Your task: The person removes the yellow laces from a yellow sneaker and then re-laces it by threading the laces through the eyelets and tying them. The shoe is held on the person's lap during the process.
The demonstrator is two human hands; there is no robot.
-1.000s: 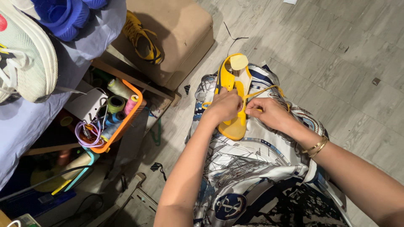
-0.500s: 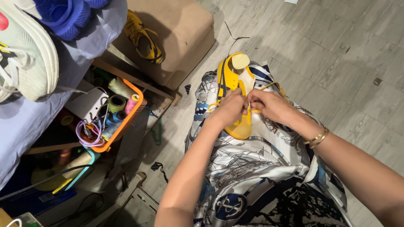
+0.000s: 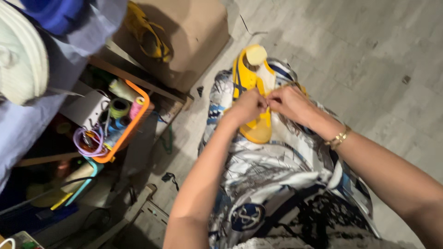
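Note:
A yellow sandal [image 3: 251,76] lies sole-up on my lap, over a white and blue patterned cloth [image 3: 267,170]. My left hand [image 3: 247,107] and my right hand [image 3: 290,102] meet over the middle of the sandal, fingertips pinched together on its thin yellow strap [image 3: 270,97]. The strap is mostly hidden between the fingers. A gold bracelet [image 3: 338,137] sits on my right wrist. The frame is blurred.
An orange basket [image 3: 134,117] of thread spools stands at the left, beside a brown cushioned stool [image 3: 194,32] carrying another yellow sandal [image 3: 147,32]. A pale sneaker [image 3: 20,60] rests on blue cloth at the upper left. Grey plank floor [image 3: 369,55] spreads to the right.
My right hand has moved left to meet the left hand over the sandal, shortening the strap loop. The view has shifted slightly and turned blurry.

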